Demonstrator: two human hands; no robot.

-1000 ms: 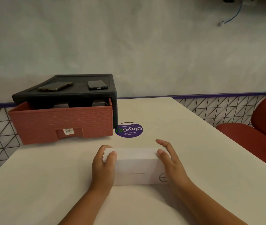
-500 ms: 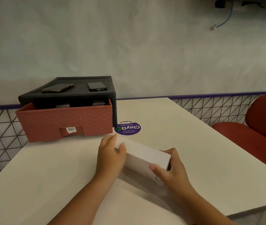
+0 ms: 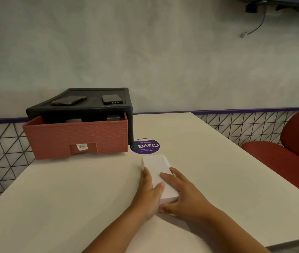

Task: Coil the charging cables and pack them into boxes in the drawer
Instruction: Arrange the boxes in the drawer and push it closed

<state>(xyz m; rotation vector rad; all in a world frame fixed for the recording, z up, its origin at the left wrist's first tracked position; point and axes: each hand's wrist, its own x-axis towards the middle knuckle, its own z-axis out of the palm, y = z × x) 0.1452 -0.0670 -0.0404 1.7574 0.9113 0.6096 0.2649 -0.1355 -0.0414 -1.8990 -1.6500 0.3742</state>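
Observation:
A long white box (image 3: 157, 168) lies on the table (image 3: 72, 194), its far end pointing at the purple sticker. My left hand (image 3: 149, 190) grips its left side, thumb across the top. My right hand (image 3: 183, 194) holds the near right end, fingers over the top and thumb under the near corner. The red-brown drawer (image 3: 75, 138) stands pulled out of its black cabinet (image 3: 97, 108) at the back left, with dark boxes partly visible inside. No cable is in sight on the table.
Two phones (image 3: 68, 100) (image 3: 112, 98) lie on the cabinet top. A round purple sticker (image 3: 145, 146) sits just beyond the box. Red chairs (image 3: 294, 148) stand at the right. A blue cable (image 3: 254, 28) hangs on the wall.
The box has been turned from crosswise to lengthwise, its far end now toward the sticker. Both hands shifted with it to its near end.

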